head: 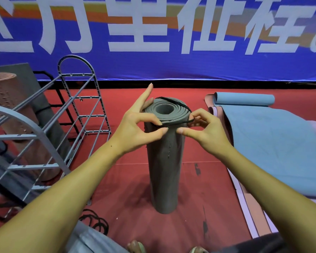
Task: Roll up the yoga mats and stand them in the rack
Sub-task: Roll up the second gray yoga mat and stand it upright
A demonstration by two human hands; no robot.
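A rolled grey yoga mat [163, 170] stands upright on the red floor in the middle of the view. A black elastic band [179, 104] stretches over its top end. My left hand [137, 126] pinches the band at the near left rim, with the forefinger sticking up. My right hand [204, 130] pinches the band at the near right rim. The grey metal rack [77, 106] stands to the left, with a rolled salmon mat [9, 106] and a dark grey mat [42, 106] in it.
A light blue mat [274, 143] lies partly unrolled on the floor at the right, over pink mats [248, 207]. Several black bands [93, 220] lie on the floor near my feet. A blue banner wall [171, 63] closes the back.
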